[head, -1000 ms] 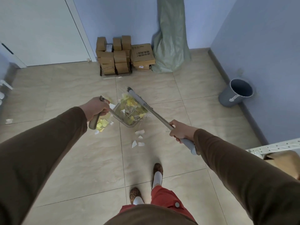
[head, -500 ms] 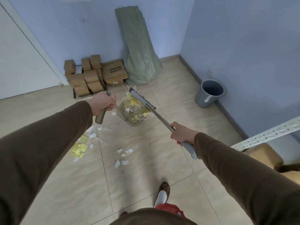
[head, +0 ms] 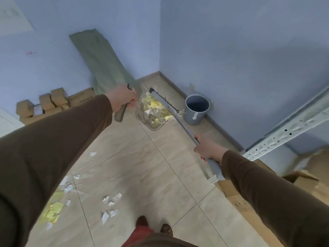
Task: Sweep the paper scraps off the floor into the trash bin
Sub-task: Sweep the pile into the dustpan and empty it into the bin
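Nearest, by your feet, white and yellow paper scraps (head: pixel 110 204) lie loose on the floor (head: pixel 160 175), well apart from the trash bin (head: pixel 196 108). Further out, your right hand (head: pixel 207 150) is wrapped tight round the broom handle (head: pixel 185 129), your left hand (head: pixel 123 99) clenched on the dustpan handle (head: pixel 120 114). Between your hands and the bin, the dustpan (head: pixel 153 116) hangs raised, full of scraps, the broom head (head: pixel 164 102) pressed over it, likely pinning the load. Bin stands open in the corner, just beyond the pan. Judged: carrying to dump; more sweeping remains.

Tiled floor (head: pixel 160 175), paper scraps (head: pixel 110 202), trash bin (head: pixel 196 108)
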`<state>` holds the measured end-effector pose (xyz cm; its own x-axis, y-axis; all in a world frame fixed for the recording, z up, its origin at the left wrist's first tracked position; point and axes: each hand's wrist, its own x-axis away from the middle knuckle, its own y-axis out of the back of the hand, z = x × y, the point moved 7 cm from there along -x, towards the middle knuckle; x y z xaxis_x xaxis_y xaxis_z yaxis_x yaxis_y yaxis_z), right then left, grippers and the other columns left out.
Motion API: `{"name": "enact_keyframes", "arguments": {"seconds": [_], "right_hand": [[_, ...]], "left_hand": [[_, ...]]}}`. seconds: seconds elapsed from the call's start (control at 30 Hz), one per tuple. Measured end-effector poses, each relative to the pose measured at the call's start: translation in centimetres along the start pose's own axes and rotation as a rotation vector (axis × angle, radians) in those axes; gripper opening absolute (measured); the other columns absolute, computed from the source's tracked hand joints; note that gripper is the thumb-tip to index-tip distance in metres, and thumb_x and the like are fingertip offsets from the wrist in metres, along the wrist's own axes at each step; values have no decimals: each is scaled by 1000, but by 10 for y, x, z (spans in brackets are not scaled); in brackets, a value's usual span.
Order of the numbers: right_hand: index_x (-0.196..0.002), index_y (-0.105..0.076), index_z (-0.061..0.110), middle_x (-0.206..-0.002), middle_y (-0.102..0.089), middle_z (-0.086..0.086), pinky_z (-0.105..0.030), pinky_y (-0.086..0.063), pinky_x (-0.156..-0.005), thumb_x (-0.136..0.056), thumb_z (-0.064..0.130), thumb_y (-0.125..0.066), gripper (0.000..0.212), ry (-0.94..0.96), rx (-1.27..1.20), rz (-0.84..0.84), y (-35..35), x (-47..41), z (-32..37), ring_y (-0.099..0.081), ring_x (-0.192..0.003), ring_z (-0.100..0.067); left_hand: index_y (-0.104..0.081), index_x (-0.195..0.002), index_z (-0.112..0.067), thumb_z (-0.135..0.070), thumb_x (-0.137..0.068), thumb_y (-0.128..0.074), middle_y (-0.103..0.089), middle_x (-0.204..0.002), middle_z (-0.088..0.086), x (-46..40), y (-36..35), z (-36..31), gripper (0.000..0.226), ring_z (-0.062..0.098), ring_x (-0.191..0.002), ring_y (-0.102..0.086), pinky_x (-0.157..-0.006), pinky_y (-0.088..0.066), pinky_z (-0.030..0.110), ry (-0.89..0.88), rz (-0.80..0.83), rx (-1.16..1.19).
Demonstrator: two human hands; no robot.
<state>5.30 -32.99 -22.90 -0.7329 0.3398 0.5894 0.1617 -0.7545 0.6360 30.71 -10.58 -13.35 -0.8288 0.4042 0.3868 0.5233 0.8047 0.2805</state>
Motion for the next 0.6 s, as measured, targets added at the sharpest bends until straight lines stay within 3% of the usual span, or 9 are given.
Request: {"name": "enact_keyframes", "arguments": {"seconds": [0.1, 0.27, 0.33, 0.4, 0.43, 0.53, 0.6], "right_hand": [[-126, -42, 21, -82, -57, -11, -23, -44, -41, -90, 10, -49, 38, -13, -26, -55, 25, -11, -9, -54, -57, -23], [-132, -37, 21, -78, -55, -9, -22, -40, -37, -94, 8, -48, 42, -34, -96, -135, 57, -29, -17, -50, -51, -18], [-131, -36, 22, -80, -55, -9, -22, -40, -38, -95, 9, -48, 40, -49, -136, -158, 67, -39, -20, -50, -52, -18], [-129, -35, 21, -82, -56, -11, -23, -42, -39, -95, 9, -47, 38, -70, -202, -179, 76, -51, -23, -50, -53, -19], [-127, -35, 21, -83, -55, -12, -24, -42, -39, -95, 8, -46, 36, -81, -228, -184, 80, -57, -25, -50, -53, -20], [-124, -36, 18, -85, -54, -14, -24, -43, -39, -94, 5, -45, 34, -110, -315, -205, 93, -79, -31, -50, -53, -20], [-123, -37, 14, -85, -52, -14, -23, -42, -37, -93, 3, -44, 32, -131, -374, -224, 103, -95, -38, -49, -51, -19]], "left_hand": [[-35, -51, -16, 13, -87, -37, -34, -41, -3, -35, -24, -36, 46, 14, -40, -32, -37, -29, 17, -58, 75, -104], [-44, -61, -15, 4, -71, -50, -41, -57, 2, -84, -61, -88, 23, 20, -52, -41, -49, -32, 23, -194, 75, -270], [-55, -82, -14, 0, -75, -52, -52, -75, 3, -97, -82, -106, 16, 21, -66, -52, -59, -40, 25, -282, 81, -381], [-60, -110, -20, -8, -75, -53, -61, -104, 3, -113, -103, -118, 38, 21, -88, -60, -73, -49, 28, -368, 80, -521], [-60, -116, -21, -7, -77, -53, -61, -113, 3, -119, -116, -121, 43, 20, -93, -60, -73, -49, 27, -406, 96, -547], [-63, -113, -14, 5, -84, -50, -60, -113, 2, -136, -157, -123, 36, 18, -95, -54, -65, -39, 22, -524, 113, -627], [-62, -105, -12, 11, -84, -46, -60, -109, 5, -147, -182, -118, 35, 17, -91, -51, -69, -36, 26, -568, 129, -671]]}}
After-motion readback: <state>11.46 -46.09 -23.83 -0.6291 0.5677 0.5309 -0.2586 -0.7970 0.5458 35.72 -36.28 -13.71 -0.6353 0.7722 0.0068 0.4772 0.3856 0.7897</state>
